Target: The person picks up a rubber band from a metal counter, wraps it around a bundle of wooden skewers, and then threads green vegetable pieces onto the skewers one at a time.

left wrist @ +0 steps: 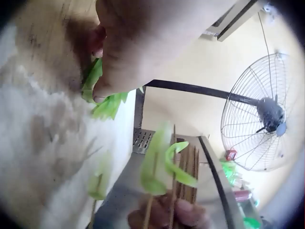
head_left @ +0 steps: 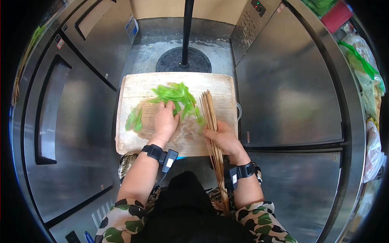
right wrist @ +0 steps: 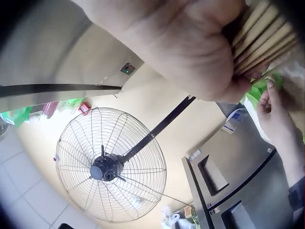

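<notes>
On the wooden cutting board [head_left: 139, 87], thin green vegetable slices [head_left: 174, 92] lie in a loose pile. A smaller cluster of slices [head_left: 134, 120] sits on the board's left side. My left hand [head_left: 165, 122] is at the pile's near edge, pinching a green slice [left wrist: 92, 81] between thumb and fingers. My right hand [head_left: 223, 137] grips a bundle of bamboo skewers [head_left: 209, 107], which slants across the board's right side toward my lap. In the left wrist view, green slices [left wrist: 155, 164] are threaded on a few skewer tips.
Steel refrigerators [head_left: 291, 81] stand close on both sides. Behind the board rises a black pole on a round base [head_left: 168, 60], part of a large wire fan [right wrist: 112, 164]. Plastic bags [head_left: 360, 60] lie along the right counter.
</notes>
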A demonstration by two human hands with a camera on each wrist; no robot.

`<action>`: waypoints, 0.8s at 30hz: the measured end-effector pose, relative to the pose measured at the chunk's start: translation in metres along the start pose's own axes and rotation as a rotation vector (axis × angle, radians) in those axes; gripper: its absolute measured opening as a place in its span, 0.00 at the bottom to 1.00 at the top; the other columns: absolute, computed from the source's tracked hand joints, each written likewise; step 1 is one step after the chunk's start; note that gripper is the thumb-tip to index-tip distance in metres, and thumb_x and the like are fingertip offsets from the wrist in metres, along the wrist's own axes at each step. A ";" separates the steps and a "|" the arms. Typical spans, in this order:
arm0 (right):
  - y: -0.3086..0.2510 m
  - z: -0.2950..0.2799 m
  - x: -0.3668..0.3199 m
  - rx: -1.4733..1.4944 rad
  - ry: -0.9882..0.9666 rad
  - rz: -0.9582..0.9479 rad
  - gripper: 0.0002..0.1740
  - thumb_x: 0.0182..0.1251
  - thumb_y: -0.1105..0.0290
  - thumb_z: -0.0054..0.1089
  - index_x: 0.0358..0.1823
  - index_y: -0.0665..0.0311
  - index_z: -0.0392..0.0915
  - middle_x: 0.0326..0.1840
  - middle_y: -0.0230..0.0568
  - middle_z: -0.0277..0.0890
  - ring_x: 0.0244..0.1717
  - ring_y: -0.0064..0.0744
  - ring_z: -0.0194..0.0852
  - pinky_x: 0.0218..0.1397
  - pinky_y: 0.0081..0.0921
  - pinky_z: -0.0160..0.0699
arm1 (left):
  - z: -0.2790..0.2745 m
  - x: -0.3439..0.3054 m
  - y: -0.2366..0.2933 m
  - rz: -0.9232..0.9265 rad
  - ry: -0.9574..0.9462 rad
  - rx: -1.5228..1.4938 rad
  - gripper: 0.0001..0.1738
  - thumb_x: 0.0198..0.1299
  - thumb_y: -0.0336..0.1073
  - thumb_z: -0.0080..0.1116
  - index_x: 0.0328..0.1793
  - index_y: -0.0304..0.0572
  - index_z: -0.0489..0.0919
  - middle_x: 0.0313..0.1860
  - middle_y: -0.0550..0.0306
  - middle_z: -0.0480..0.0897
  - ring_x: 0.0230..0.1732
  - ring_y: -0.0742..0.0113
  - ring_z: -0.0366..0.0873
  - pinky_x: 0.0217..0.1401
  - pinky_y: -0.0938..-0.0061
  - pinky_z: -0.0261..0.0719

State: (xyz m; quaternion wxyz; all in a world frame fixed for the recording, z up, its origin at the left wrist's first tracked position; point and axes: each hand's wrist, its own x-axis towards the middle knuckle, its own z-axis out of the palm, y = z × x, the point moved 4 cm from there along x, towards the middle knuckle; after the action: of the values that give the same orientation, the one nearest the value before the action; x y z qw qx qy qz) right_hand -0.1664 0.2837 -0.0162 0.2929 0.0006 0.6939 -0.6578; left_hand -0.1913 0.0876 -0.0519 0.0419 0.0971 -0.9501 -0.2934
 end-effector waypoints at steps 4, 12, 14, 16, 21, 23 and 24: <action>0.001 0.007 0.002 -0.041 -0.080 -0.010 0.10 0.59 0.72 0.53 0.41 0.67 0.74 0.27 0.28 0.71 0.26 0.17 0.66 0.28 0.19 0.67 | 0.009 0.011 -0.035 0.015 0.026 -0.019 0.18 0.44 0.28 0.63 0.41 0.40 0.70 0.43 0.44 0.71 0.42 0.46 0.74 0.44 0.61 0.74; -0.005 0.031 0.004 -0.075 -0.145 -0.036 0.14 0.58 0.73 0.54 0.46 0.69 0.72 0.28 0.29 0.72 0.28 0.19 0.67 0.31 0.21 0.70 | -0.010 0.008 -0.023 -0.169 -0.014 0.024 0.21 0.47 0.34 0.64 0.45 0.35 0.70 0.43 0.45 0.75 0.44 0.49 0.75 0.44 0.61 0.73; -0.001 0.033 0.007 -0.077 -0.171 -0.061 0.12 0.57 0.74 0.54 0.43 0.68 0.73 0.28 0.29 0.72 0.28 0.18 0.67 0.31 0.21 0.70 | -0.005 0.009 -0.029 -0.153 0.025 0.022 0.20 0.47 0.36 0.64 0.44 0.35 0.70 0.42 0.46 0.75 0.44 0.49 0.75 0.43 0.61 0.73; 0.006 0.032 0.012 -0.073 -0.186 -0.072 0.10 0.57 0.74 0.55 0.40 0.68 0.72 0.27 0.29 0.71 0.27 0.18 0.67 0.30 0.20 0.70 | -0.004 0.011 -0.033 -0.159 0.019 0.016 0.19 0.47 0.37 0.64 0.42 0.37 0.71 0.41 0.47 0.76 0.43 0.49 0.75 0.43 0.61 0.73; 0.006 0.033 0.013 -0.008 -0.187 -0.015 0.07 0.56 0.75 0.57 0.36 0.66 0.71 0.26 0.29 0.70 0.25 0.18 0.67 0.28 0.20 0.69 | -0.006 0.022 -0.055 -0.289 -0.145 -0.002 0.15 0.46 0.40 0.62 0.37 0.41 0.74 0.36 0.47 0.80 0.40 0.50 0.78 0.42 0.61 0.74; 0.009 0.033 0.014 0.008 -0.185 -0.011 0.09 0.55 0.76 0.57 0.38 0.66 0.71 0.26 0.29 0.69 0.24 0.18 0.67 0.27 0.19 0.69 | -0.013 0.020 -0.052 -0.272 -0.166 0.006 0.14 0.47 0.41 0.61 0.36 0.41 0.74 0.33 0.47 0.80 0.39 0.50 0.78 0.42 0.62 0.74; 0.008 0.033 0.013 0.011 -0.191 -0.017 0.09 0.56 0.76 0.58 0.39 0.66 0.71 0.27 0.28 0.69 0.24 0.17 0.67 0.26 0.19 0.69 | -0.014 0.020 -0.052 -0.261 -0.179 0.010 0.14 0.47 0.41 0.61 0.35 0.41 0.75 0.32 0.47 0.81 0.38 0.50 0.78 0.41 0.62 0.74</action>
State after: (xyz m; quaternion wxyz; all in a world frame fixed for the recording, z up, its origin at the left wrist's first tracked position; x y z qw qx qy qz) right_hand -0.1610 0.2496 -0.0281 0.3522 -0.0666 0.6592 -0.6610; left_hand -0.2012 0.0340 -0.0691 -0.0819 0.1934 -0.9308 -0.2991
